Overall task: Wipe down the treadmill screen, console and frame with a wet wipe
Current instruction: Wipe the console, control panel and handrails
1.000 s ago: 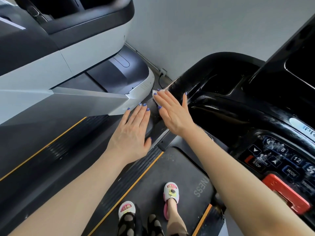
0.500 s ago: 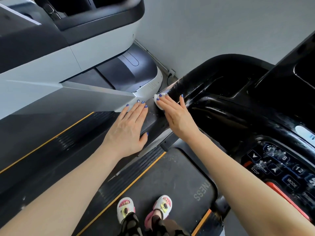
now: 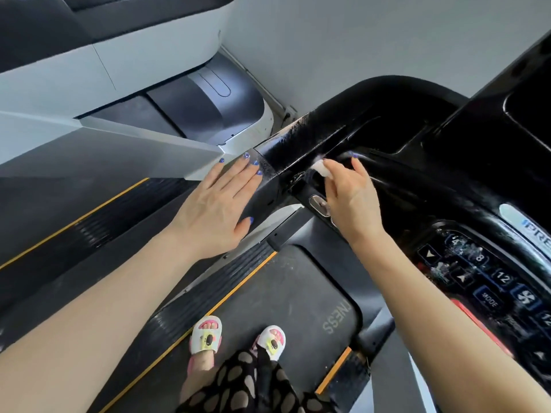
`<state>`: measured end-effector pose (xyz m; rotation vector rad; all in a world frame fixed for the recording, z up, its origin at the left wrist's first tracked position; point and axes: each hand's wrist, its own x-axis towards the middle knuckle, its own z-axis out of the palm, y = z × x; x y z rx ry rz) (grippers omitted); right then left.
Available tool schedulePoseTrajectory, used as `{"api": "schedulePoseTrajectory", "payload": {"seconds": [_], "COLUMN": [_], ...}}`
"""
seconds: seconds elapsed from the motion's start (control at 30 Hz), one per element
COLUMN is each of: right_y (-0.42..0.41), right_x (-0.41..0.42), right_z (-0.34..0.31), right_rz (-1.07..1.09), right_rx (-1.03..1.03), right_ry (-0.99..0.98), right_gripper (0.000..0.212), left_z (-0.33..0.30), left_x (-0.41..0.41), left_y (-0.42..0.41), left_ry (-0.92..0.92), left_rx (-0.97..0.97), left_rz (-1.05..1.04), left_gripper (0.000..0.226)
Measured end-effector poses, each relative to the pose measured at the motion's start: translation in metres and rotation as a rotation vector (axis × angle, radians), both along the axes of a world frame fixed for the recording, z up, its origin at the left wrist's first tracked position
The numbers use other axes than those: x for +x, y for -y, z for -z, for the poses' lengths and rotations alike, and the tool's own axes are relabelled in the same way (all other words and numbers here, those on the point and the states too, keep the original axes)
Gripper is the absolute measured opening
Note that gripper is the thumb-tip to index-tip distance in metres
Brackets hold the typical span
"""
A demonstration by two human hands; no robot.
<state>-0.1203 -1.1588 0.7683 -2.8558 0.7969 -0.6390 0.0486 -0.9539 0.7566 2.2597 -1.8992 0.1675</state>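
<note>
Wipe [image 3: 320, 169] pinched by right hand [image 3: 351, 201] — left hand [image 3: 219, 201] flat on frame [image 3: 298, 135].

1. Bare forearms, no sleeves, watch or rings in view.
2. Blue polish on the nails of the left hand [image 3: 216, 204] and right hand [image 3: 351, 201]; one left nail glittery.
3. White slide sandals [image 3: 205, 335] with pink soles and a yellow cartoon patch.
4. Black garment [image 3: 247, 383] with tan spots below.
</note>
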Motion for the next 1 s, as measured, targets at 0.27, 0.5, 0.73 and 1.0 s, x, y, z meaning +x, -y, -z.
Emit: {"api": "schedulePoseTrajectory", "payload": {"seconds": [0.27,0.5,0.73,1.0], "right_y": [-0.04,-0.066,-0.075,-0.072], "right_x": [0.015,0.041,0.02,-0.026], "right_z": [0.063,0.062,0.061,0.034], "right_rz": [0.121,0.297,0.249,0.187], "right_rx": [-0.166,-0.108,-0.192,-0.167], "right_ry": [-0.151,-0.319,-0.367,-0.079], "right_gripper": [0.037,0.062,0.065,0.045], "left_z": [0.003,0.005,0.002,-0.002], "left_x": [0.013,0.016,0.016,-0.004], "left_y": [0.013,0.012,0.011,0.024], "left_ry": [0.051,0.099,0.084,0.225], "left_rx": [0.039,0.089,0.12,0.117], "left_rz": [0.063,0.09,0.121,0.232], "left_gripper": [0.084,0.088,0.089,0.076]}}
